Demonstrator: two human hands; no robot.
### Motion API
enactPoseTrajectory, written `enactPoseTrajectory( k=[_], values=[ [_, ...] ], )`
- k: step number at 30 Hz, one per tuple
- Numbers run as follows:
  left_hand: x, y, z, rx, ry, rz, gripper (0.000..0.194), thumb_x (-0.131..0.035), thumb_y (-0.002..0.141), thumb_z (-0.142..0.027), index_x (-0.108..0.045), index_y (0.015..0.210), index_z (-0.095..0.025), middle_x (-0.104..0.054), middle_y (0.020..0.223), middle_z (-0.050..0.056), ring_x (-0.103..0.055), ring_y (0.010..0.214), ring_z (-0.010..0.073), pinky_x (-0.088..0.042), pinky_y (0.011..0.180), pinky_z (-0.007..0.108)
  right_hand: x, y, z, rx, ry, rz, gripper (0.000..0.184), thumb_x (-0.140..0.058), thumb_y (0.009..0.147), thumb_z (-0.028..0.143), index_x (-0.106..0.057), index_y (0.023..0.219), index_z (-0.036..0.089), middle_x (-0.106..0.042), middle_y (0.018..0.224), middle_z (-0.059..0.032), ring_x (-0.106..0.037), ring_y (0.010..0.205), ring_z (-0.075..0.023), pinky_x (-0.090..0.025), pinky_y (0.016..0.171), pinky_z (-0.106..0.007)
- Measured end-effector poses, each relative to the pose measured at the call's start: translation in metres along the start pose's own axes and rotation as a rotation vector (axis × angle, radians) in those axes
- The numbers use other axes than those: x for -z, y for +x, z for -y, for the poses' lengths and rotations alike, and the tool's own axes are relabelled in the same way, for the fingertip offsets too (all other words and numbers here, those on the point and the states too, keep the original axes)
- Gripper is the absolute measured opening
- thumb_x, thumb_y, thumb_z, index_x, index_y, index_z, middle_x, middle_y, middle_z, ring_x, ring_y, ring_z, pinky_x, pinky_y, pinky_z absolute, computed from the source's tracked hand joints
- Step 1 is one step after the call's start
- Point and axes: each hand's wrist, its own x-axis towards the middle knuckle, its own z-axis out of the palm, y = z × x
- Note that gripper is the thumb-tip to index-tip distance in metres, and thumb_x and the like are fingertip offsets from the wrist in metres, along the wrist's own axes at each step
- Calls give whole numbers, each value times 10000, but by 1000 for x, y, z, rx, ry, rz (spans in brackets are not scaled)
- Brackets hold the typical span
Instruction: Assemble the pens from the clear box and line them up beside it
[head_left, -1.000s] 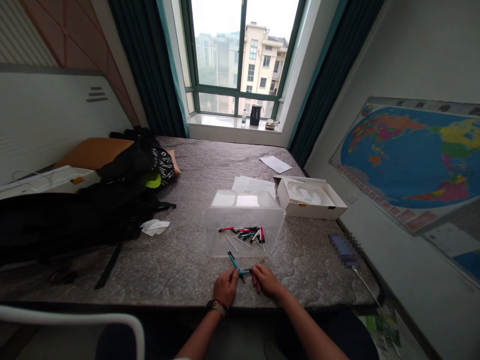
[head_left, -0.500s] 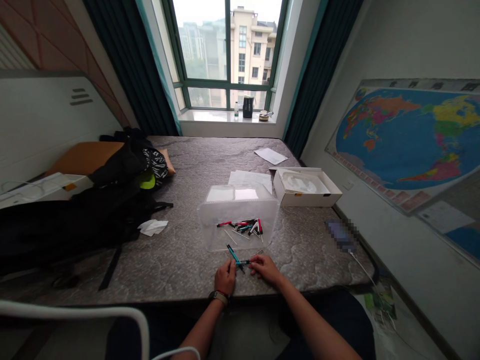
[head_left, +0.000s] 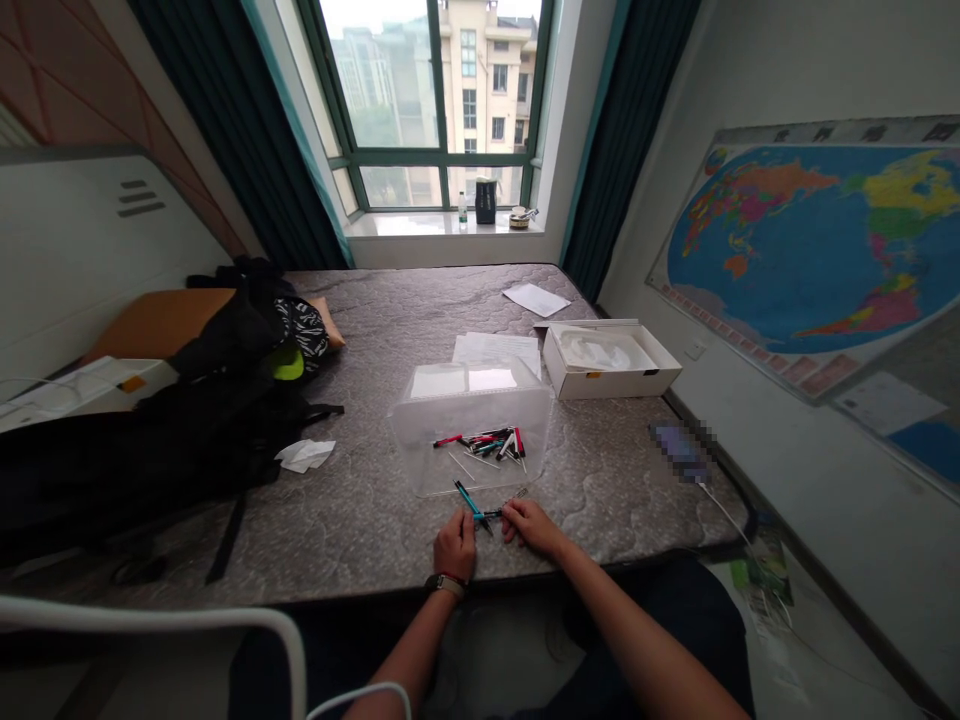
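Observation:
My left hand [head_left: 454, 547] is closed around one end of a teal and black pen [head_left: 491, 514]. My right hand [head_left: 531, 526] pinches the pen's other end, so it lies roughly level between the two. Just beyond it, a second teal pen [head_left: 464, 494] lies slanted on the quilted mattress and appears to cross behind the first. Small thin pieces [head_left: 519, 494] show above my right fingertips, too small to name. In front of both hands stands a clear plastic box [head_left: 409, 450], with several red, black, white and teal pen parts [head_left: 495, 443] and thin white sticks [head_left: 484, 460].
The mattress [head_left: 337, 530] carries a white carton [head_left: 622, 384] and paper sheets [head_left: 491, 348] behind the box. A crumpled tissue [head_left: 306, 456] and a heap of black bags [head_left: 187, 440] are at left. To the right lies a phone [head_left: 679, 450] on a cable. A white tube [head_left: 150, 618] crosses the lower left.
The camera view has shifted slightly. Both hands stay on the pen, with only a small change in finger position; the box and its contents look the same.

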Motion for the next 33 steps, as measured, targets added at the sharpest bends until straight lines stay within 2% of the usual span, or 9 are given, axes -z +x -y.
enactPoseTrajectory(
  k=[6, 11, 18, 20, 22, 25, 27, 30, 33],
  values=[
    [0, 0, 0, -2, 22, -4, 380, -313, 979, -395, -523, 710, -227, -593, 641, 19, -548, 603, 162, -294, 593, 263, 0, -2, 0, 22, 38, -37, 425, -615, 762, 583, -537, 882, 183, -691, 825, -30, -679, 632, -168, -395, 428, -199],
    [0, 1, 0, 20, 7, -10, 439, -307, 980, -421, -533, 661, -222, -588, 608, 24, -529, 578, 159, -281, 579, 269, 2, -4, 1, 15, 106, -121, 392, -691, 711, 487, -568, 908, 172, -707, 859, -48, -688, 656, -167, -438, 448, -199],
    [0, 2, -1, 54, 21, -27, 445, -286, 980, -436, -535, 680, -223, -604, 625, 38, -553, 592, 172, -288, 578, 274, -1, -3, -5, 16, 102, -232, 338, -679, 714, 443, -574, 885, 171, -691, 811, -36, -686, 628, -163, -467, 433, -201],
    [0, 3, -2, 73, -9, -32, 442, -279, 982, -428, -527, 677, -224, -603, 624, 36, -558, 595, 172, -305, 587, 271, 2, 1, 2, -38, 66, -225, 319, -685, 704, 429, -582, 862, 172, -681, 763, -31, -673, 587, -162, -455, 410, -201],
    [1, 5, -2, 101, -75, -44, 449, -274, 983, -420, -516, 658, -226, -597, 609, 27, -557, 589, 166, -331, 602, 267, 7, 8, 17, -47, 65, -293, 331, -691, 697, 427, -599, 892, 177, -693, 803, -53, -675, 615, -174, -471, 423, -218],
    [2, 8, -2, 134, -174, -69, 460, -280, 979, -421, -501, 626, -225, -582, 583, 12, -546, 570, 155, -359, 621, 265, 16, 13, 39, 108, 166, -487, 450, -647, 741, 456, -581, 1113, 213, -682, 1089, -91, -689, 786, -198, -537, 534, -265],
    [2, 9, -3, 138, -235, -86, 467, -291, 974, -433, -496, 611, -224, -573, 577, 9, -540, 567, 151, -376, 633, 268, 17, 10, 43, 144, 177, -531, 499, -596, 775, 470, -543, 1207, 228, -668, 1130, -91, -683, 795, -208, -540, 555, -292],
    [2, 12, -3, 169, -392, -87, 483, -308, 959, -475, -486, 586, -225, -542, 558, 9, -515, 545, 148, -396, 611, 275, 8, -5, 23, 29, -23, -477, 350, -538, 802, 436, -621, 1046, 200, -697, 841, -76, -645, 645, -217, -504, 547, -322],
    [5, 19, 1, 276, -671, -85, 473, -343, 922, -524, -463, 577, -223, -502, 548, 5, -457, 488, 128, -372, 511, 266, -3, -21, -2, 126, -339, -561, 194, -508, 825, 350, -648, 869, 222, -668, 740, -57, -622, 685, -224, -488, 709, -351]
  ],
)
